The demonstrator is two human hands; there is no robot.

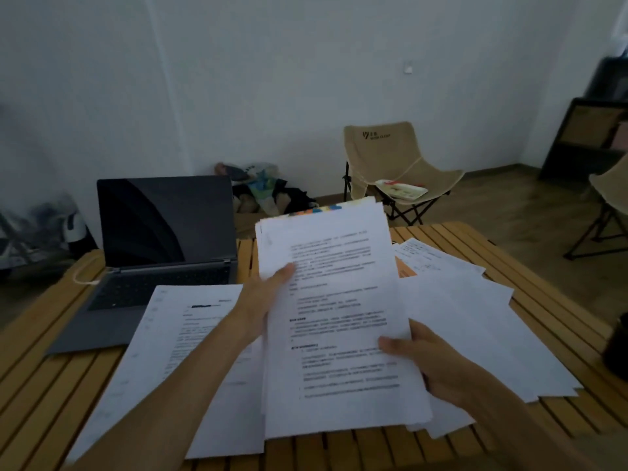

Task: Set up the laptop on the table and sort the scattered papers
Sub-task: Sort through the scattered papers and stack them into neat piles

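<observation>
Gripping flat printed paper stack [336, 317].

The table [530, 263] was slatted wood with a smooth, warm finish, and the sheaf of papers [339, 300] was matt white printed paper. At ten o'clock the laptop [163, 253] had a matt grey casing and a glossy dark screen. At two o'clock the folding chair [401, 164] was beige cloth.

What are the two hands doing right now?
Left hand: holds the stack of papers by its left edge.
Right hand: grips the same stack at its right edge.
</observation>
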